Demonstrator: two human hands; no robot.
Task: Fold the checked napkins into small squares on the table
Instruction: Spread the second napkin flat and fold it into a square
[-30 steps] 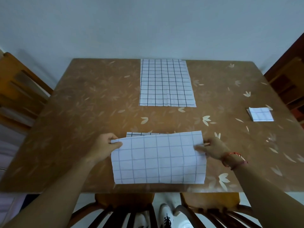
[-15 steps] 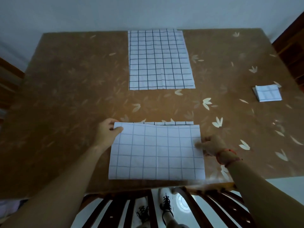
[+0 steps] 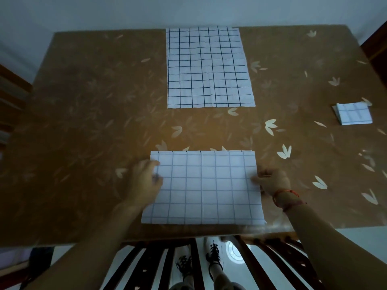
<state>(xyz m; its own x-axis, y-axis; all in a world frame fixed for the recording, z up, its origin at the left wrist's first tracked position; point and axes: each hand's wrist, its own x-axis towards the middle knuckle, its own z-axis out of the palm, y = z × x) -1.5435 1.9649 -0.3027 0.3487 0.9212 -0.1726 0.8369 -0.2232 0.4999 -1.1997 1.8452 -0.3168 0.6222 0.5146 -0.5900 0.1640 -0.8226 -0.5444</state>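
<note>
At my far left the slats of a wooden chair (image 3: 12, 97) show dimly against the pale blue-grey wall (image 3: 188, 11), which runs along the back of the room. The brown table (image 3: 83, 122) fills most of my view, its glossy top scattered with pale leaf prints. My left hand (image 3: 144, 183) lies over the left edge of the half-folded napkin (image 3: 205, 189). It is blurred, so I cannot tell whether it grips the cloth or only presses on it. That napkin lies flat just in front of me, near the table's near edge, faint side up, with a thin strip of darker check lines peeking out along its far edge. Beyond it, well apart, an unfolded napkin (image 3: 207, 68) is spread flat, reaching the table's far edge. Below the table edge I see the dark slats of a chair back (image 3: 150, 266) and my laced shoes (image 3: 213, 253) on a light floor. My right hand (image 3: 274, 181), fingers curled, pinches the right edge of the near napkin, and a red string bracelet (image 3: 285, 192) circles that wrist. Farther right a small folded square (image 3: 355, 114) sits near the table's right side, and dark wooden furniture (image 3: 377, 42) stands at the room's right edge.
</note>
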